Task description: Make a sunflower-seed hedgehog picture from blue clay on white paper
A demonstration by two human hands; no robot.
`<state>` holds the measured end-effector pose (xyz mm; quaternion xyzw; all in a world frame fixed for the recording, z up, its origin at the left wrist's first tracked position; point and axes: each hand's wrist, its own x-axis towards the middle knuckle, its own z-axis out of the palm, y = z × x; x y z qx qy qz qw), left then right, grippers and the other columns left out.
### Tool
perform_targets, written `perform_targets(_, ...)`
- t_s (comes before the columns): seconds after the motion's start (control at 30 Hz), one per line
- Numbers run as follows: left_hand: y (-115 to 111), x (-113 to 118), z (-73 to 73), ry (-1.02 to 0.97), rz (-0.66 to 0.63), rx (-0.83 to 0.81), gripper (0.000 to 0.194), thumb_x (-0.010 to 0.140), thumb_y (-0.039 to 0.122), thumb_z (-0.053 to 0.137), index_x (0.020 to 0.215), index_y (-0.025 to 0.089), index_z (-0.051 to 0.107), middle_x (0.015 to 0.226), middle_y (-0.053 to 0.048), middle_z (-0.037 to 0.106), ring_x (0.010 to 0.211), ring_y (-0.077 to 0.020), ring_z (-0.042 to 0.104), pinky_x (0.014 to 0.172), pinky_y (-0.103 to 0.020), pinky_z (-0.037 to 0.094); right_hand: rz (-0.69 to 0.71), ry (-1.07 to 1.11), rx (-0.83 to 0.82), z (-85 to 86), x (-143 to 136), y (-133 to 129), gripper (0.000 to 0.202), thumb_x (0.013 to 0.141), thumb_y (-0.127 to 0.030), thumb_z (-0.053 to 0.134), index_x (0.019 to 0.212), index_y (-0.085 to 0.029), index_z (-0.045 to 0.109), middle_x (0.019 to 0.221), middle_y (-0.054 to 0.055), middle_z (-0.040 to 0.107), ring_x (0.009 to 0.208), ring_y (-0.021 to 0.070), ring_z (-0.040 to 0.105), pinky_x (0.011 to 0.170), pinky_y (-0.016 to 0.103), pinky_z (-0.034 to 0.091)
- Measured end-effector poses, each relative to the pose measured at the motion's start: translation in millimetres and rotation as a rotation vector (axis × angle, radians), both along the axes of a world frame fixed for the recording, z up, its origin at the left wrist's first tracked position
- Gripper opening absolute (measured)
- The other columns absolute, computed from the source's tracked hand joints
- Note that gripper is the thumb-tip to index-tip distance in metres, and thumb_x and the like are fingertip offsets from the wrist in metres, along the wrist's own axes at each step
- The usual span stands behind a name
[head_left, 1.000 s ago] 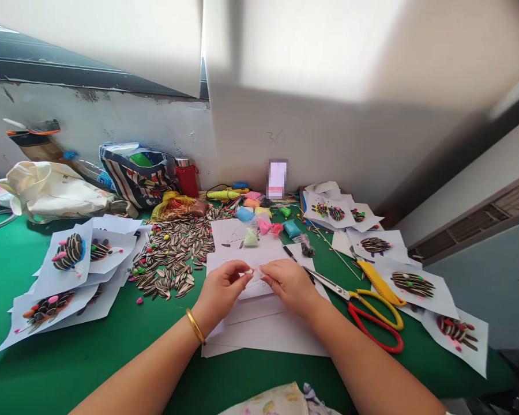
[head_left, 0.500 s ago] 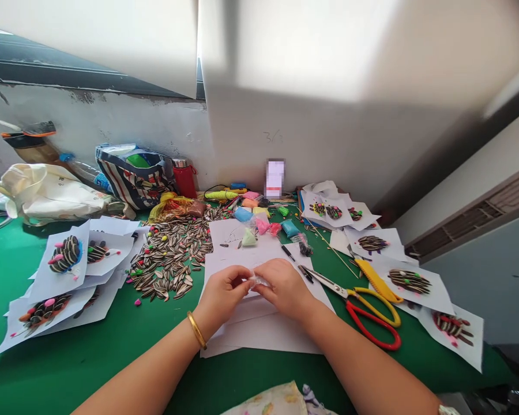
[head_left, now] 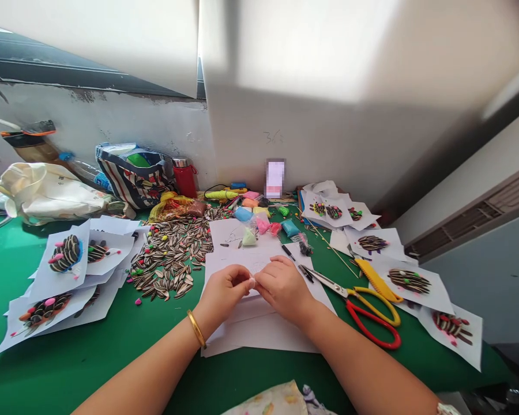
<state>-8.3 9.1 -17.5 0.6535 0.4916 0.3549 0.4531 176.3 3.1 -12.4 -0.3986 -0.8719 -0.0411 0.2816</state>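
My left hand (head_left: pixel 225 293) and my right hand (head_left: pixel 284 289) meet over the white paper sheets (head_left: pixel 263 325), fingertips pinched together. Between them is a small whitish, see-through scrap (head_left: pixel 252 278), perhaps thin plastic; the fingers hide most of it. Just beyond lie a sheet with a pencil drawing (head_left: pixel 225 233) and a pale green lump of clay in a bag (head_left: pixel 248 237). Right of my right hand are black pens (head_left: pixel 305 273) and scissors with red and yellow handles (head_left: pixel 350 294). A heap of striped sunflower seeds (head_left: pixel 173 253) spreads left of the paper.
Paper sheets with seed figures lie at the left (head_left: pixel 64 288) and right (head_left: pixel 415 282). Bagged coloured clay (head_left: pixel 290 228), a red bottle (head_left: pixel 184 178), a striped bag (head_left: pixel 134 178) and a blurred phone (head_left: pixel 275 178) stand along the wall. A yellow cutter (head_left: pixel 376 279) lies beside the scissors.
The fingers of my right hand have shifted and straightened a little at the pinch. Less of the clear scrap shows between my hands now. The other things stay where they were.
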Motion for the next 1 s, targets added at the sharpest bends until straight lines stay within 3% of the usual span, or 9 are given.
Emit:
perform_targets(0.27, 0.3, 0.3, -0.6, -0.02, -0.027, 0.067, 0.018, 0.081, 0.036, 0.064, 0.08, 0.019, 0.067, 0.07, -0.001, 0.065, 0.064, -0.0144, 0.059, 0.06, -0.025, 0.047, 0.007, -0.057, -0.018, 3.3, 2.8, -0.7, 0.021, 0.092, -0.018, 0.049, 0.075, -0.022, 0.061, 0.068, 0.0, 0.063, 0.069, 0.0144, 0.054, 0.096, 0.037, 0.035)
perform_targets(0.5, -2.5, -0.8, 1.9, 0.18, -0.037, 0.261, 0.013, 0.085, 0.03, 0.062, 0.085, 0.021, 0.071, 0.077, -0.001, 0.071, 0.069, -0.0149, 0.061, 0.067, -0.026, 0.047, 0.007, -0.107, 0.003, 2.4, 5.3, -0.4, 0.02, 0.091, -0.016, 0.049, 0.075, -0.021, 0.06, 0.067, 0.0, 0.063, 0.07, 0.0147, 0.054, 0.098, 0.039, 0.033)
perform_targets(0.77, -1.2, -1.8, 7.0, 0.155, 0.013, 0.318, 0.005, 0.083, 0.024, 0.062, 0.082, 0.02, 0.065, 0.078, -0.001, 0.067, 0.069, -0.014, 0.059, 0.066, -0.026, 0.049, -0.002, -0.057, -0.024, -2.6, 6.4, 2.4, 0.026, 0.094, -0.025, 0.05, 0.069, -0.02, 0.059, 0.064, 0.0, 0.061, 0.066, 0.014, 0.053, 0.094, 0.036, 0.035)
perform_targets(1.0, 4.2, -5.4, 7.0, 0.089, -0.01, 0.308, 0.015, 0.085, 0.027, 0.06, 0.091, 0.023, 0.072, 0.088, -0.004, 0.072, 0.083, -0.0179, 0.064, 0.075, -0.03, 0.051, 0.007, -0.022, -0.084, -4.4, 9.1, 5.2, 0.03, 0.097, -0.033, 0.05, 0.071, -0.02, 0.058, 0.066, 0.002, 0.062, 0.068, 0.015, 0.054, 0.09, 0.035, 0.037)
